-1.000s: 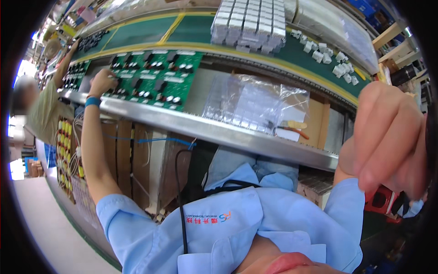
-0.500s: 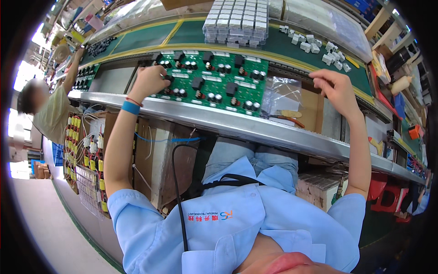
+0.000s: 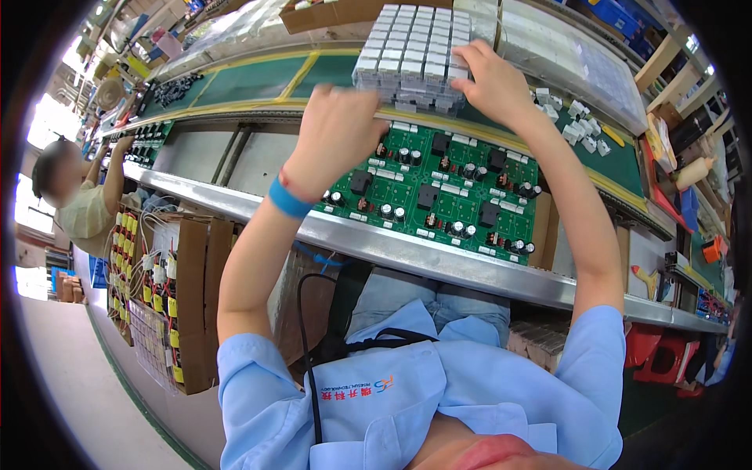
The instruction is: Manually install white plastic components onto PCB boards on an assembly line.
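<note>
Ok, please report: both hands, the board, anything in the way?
Right hand at right edge of tray stack. Left hand blurred, hiding part of green circuit board. Board lies nearer than stack.

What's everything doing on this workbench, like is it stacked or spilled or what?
Left hand: blurred, fingers bent
Right hand: thumb and finger apart, by the trays' right edge
Board: lying flat, parts fitted
Trays: stacked, top one filled
Loose white parts: scattered
Black parts: heaped
Wristband: worn on the left wrist
</note>
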Available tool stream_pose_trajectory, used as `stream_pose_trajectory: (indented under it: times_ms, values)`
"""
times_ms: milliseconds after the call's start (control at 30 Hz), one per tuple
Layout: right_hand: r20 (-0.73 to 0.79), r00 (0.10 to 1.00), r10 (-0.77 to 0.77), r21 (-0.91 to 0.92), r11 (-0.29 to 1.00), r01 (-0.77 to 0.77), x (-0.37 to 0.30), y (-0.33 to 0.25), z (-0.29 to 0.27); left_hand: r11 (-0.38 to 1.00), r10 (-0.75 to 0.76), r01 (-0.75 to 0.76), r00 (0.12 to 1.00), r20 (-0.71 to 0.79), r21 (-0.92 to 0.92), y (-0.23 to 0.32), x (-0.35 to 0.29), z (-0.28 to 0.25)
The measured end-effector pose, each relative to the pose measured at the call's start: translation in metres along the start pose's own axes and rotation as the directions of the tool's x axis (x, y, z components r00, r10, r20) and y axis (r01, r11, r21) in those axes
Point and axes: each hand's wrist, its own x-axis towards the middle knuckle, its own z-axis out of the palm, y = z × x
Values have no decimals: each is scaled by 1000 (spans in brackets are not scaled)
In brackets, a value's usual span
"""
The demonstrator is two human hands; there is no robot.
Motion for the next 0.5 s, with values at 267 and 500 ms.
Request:
stream_pose_trajectory:
  times_ms: [267, 500]
  values:
    - [321, 947, 31, -150, 989, 19, 33, -21, -18, 986, 149, -156, 984, -94, -63, -1, 101, 27]
    - [395, 919, 2, -130, 990, 54, 40, -20, -36, 965, 261, -260, 962, 82, -25, -7, 124, 19]
